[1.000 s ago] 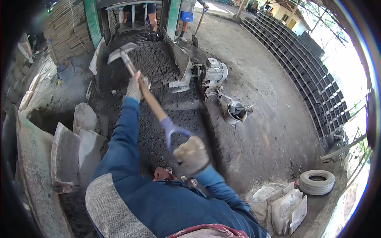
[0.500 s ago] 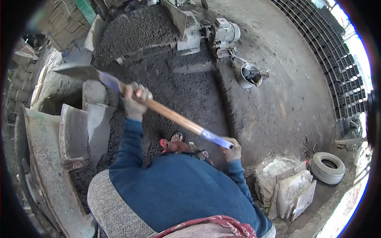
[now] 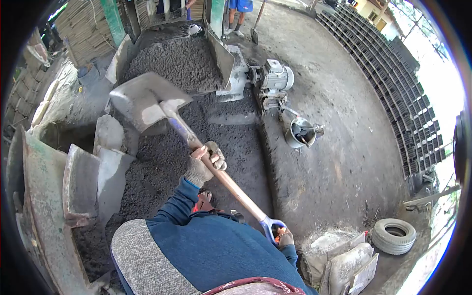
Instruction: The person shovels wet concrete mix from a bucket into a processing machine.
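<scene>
A shovel (image 3: 231,186) slants across the head view, its broad metal blade up at the left over dark, crumbly material. Fingers of my left hand (image 3: 205,162), in a grey fingerless glove, are wrapped round the wooden shaft just below the blade socket. My right hand (image 3: 282,237) is closed on the blue grip at the shaft's lower end. No load shows on the blade. Beyond it, a heap of dark material (image 3: 172,61) lies between upright side plates. More loose dark material (image 3: 152,162) covers the sunken floor by my feet.
A motor (image 3: 277,76) and a metal bucket (image 3: 301,132) stand on the raised floor at the right. A tyre (image 3: 394,236) lies beside slabs at lower right. Curved metal sheets (image 3: 49,187) lean at left. Another person's legs (image 3: 238,14) show at the top, near stacked dark blocks (image 3: 388,73).
The shovel has swung so its blade faces the camera more, farther right. Both my hands are lower in the view, still gripping it. The view has tilted up, showing another person's legs.
</scene>
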The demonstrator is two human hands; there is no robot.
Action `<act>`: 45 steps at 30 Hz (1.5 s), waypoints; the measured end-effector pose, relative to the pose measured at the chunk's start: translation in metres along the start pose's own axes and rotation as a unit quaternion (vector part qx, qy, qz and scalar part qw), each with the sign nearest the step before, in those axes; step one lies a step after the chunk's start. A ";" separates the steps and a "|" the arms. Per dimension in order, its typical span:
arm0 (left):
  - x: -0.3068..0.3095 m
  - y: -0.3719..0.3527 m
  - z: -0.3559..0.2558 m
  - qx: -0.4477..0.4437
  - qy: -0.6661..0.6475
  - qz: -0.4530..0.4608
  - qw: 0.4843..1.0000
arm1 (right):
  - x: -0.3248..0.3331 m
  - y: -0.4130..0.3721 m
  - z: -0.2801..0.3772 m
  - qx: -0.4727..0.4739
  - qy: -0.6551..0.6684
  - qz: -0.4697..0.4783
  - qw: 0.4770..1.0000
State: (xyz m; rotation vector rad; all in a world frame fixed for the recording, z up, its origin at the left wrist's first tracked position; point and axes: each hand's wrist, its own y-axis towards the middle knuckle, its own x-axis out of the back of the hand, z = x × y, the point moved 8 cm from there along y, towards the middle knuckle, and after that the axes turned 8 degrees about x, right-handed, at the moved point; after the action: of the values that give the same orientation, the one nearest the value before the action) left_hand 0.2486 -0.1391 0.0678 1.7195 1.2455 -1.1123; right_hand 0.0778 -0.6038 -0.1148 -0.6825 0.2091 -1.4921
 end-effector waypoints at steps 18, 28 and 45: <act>0.130 0.145 -0.202 -0.026 -0.002 -0.259 0.965 | -0.154 0.002 0.235 0.039 0.446 -0.093 0.890; 0.094 0.159 -0.228 -0.065 -0.004 -0.247 0.967 | -0.124 -0.012 0.313 0.191 0.300 -0.116 0.927; 0.070 -0.018 0.116 0.147 -0.111 -0.361 0.914 | 0.149 -0.074 0.063 0.187 -0.055 -0.384 0.903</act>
State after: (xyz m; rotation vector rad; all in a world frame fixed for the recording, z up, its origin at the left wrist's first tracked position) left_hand 0.2157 -0.2160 -0.0401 1.2821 1.6807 -1.9504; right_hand 0.0639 -0.7230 0.0157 -0.5523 -0.4861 -2.1567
